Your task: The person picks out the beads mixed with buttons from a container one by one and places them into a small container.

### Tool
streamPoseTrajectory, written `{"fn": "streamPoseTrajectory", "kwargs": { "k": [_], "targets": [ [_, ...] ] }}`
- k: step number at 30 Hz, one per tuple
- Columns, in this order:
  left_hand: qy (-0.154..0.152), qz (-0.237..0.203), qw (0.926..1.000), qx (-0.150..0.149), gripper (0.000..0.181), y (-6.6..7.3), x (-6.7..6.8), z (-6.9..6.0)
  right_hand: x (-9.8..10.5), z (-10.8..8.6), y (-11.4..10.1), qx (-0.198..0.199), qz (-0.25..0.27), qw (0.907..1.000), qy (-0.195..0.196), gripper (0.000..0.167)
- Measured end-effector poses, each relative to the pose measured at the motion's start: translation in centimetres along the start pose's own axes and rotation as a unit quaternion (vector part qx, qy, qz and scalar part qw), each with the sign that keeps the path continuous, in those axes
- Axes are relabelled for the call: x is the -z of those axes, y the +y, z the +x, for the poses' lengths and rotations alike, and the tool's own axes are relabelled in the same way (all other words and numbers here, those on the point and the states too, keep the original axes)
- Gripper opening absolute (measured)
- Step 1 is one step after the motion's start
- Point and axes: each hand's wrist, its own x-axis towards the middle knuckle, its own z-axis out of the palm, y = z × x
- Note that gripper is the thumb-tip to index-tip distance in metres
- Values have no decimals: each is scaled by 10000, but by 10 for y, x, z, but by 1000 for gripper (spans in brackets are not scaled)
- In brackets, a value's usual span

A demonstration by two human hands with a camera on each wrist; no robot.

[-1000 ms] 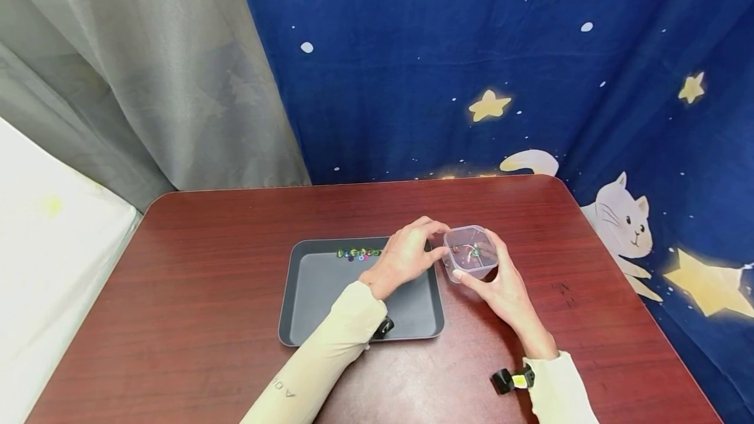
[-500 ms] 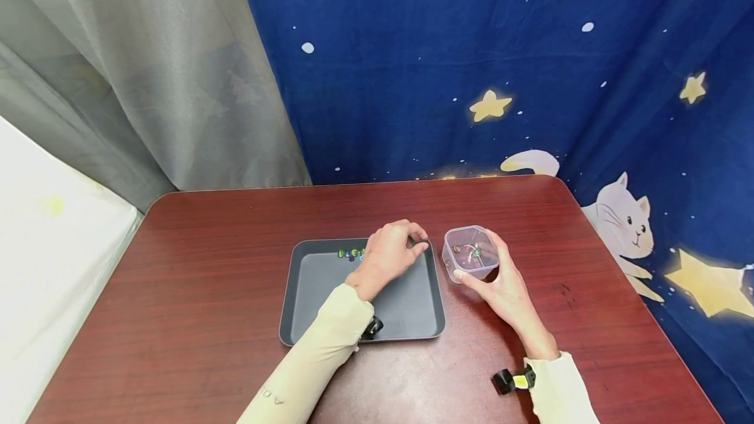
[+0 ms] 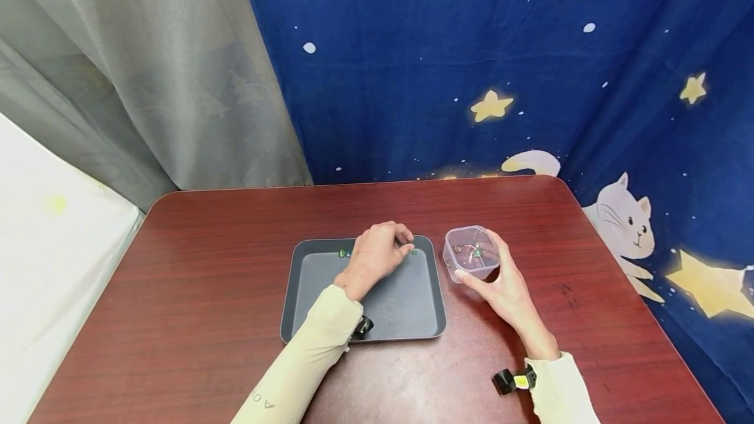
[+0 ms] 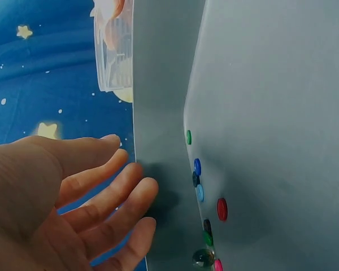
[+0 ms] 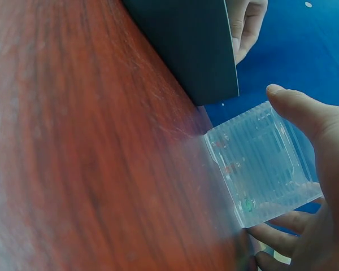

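My left hand (image 3: 373, 257) hovers over the far side of a dark grey tray (image 3: 403, 309), its fingers loosely bent with nothing between them. In the left wrist view, small coloured discs line the foot of the tray wall, among them a red disc (image 4: 222, 209) and a green disc (image 4: 188, 137). A glass marble (image 4: 203, 258) lies at their near end. The left hand hides most of this row in the head view. To the right of the tray, my right hand (image 3: 508, 293) grips a clear plastic container (image 5: 260, 164). Several small marbles, one green marble (image 5: 248, 204) among them, lie inside it.
Tray and container stand on a reddish-brown wooden table (image 3: 206, 280). A blue star-patterned curtain (image 3: 400, 84) hangs behind the table, with a grey curtain (image 3: 147, 70) to its left. The tray has a raised rim all round.
My left hand has moved left, from the container's rim to above the tray's far side. The green disc near the tray's far right corner is now uncovered. The right hand and container stay put.
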Motion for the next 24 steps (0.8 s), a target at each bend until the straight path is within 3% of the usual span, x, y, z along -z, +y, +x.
{"fn": "streamPoseTrajectory", "kwargs": {
  "k": [24],
  "targets": [
    [106,30,9999,4,5,-13,3,-4,1,-1,-1,-38,20,10000,-72,105]
  ]
}}
